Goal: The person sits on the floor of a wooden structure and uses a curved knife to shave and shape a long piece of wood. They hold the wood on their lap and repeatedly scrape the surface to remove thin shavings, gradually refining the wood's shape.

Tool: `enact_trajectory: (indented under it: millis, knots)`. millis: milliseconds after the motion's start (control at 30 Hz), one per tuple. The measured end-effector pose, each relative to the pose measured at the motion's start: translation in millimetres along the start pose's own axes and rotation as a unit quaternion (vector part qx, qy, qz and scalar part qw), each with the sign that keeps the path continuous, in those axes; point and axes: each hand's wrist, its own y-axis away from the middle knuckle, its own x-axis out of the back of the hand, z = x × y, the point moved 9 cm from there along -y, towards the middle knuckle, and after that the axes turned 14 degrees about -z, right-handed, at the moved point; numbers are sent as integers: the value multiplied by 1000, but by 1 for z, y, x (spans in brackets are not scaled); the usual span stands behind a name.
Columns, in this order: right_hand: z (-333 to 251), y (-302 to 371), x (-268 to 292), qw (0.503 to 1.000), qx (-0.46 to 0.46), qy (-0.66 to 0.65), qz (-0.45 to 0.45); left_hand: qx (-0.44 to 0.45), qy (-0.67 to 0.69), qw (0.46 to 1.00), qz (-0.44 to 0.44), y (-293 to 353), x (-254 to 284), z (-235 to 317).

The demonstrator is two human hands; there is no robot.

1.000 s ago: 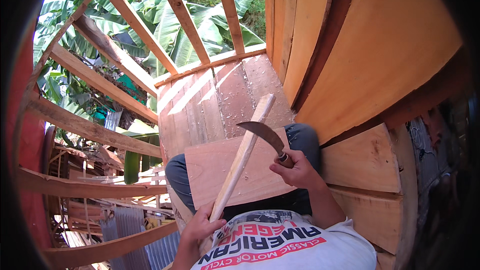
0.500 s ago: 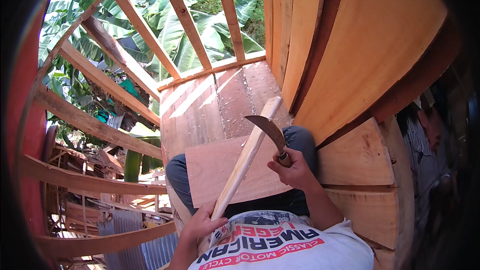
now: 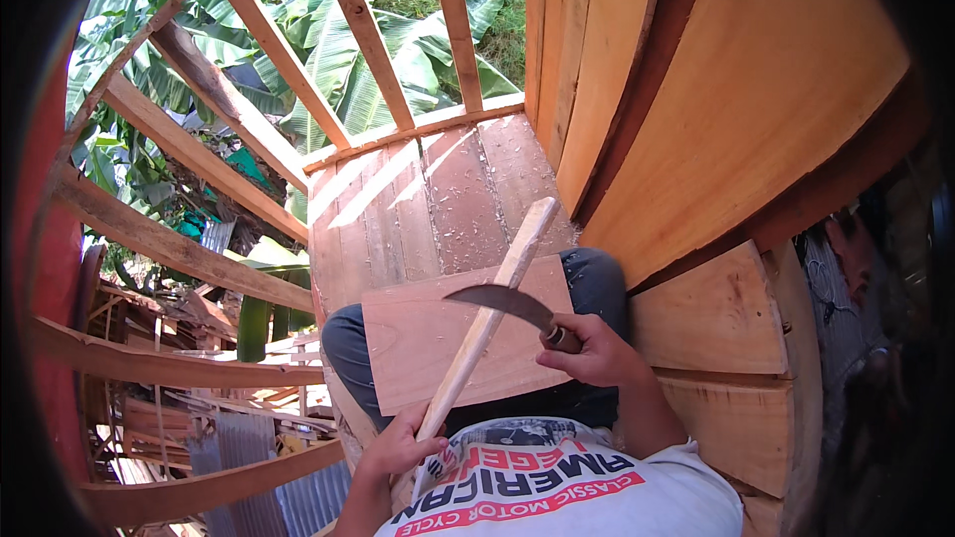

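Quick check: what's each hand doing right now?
Left hand: closed around the lower end of the wooden stick.
Right hand: closed on the handle of the curved knife.

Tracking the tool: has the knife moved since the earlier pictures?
Yes: judged against the floor, the knife has moved toward the shirt, its tip also leftward.

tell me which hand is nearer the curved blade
Right. The right hand grips the handle of the curved blade; the left hand is farther off, lower left, holding the wooden stick.
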Motion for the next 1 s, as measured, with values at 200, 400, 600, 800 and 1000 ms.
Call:
enact_trajectory:
  millis: [200, 400, 600, 800, 1000]
  knots:
    - [36, 25, 66, 914, -88, -298, 259, -29, 2, 1000, 1, 2, 10, 4]
    - [24, -12, 25, 983, -18, -180, 26, -55, -33, 998, 4, -5, 19, 14]
    - [35, -19, 9, 960, -177, -210, -48, -21, -28, 999, 18, -15, 30, 17]
    - [69, -14, 55, 939, -182, -246, 157, -17, -25, 999, 35, -25, 45, 20]
    - [57, -43, 12, 988, -147, -35, 29, -40, 27, 999, 25, -42, 50, 27]
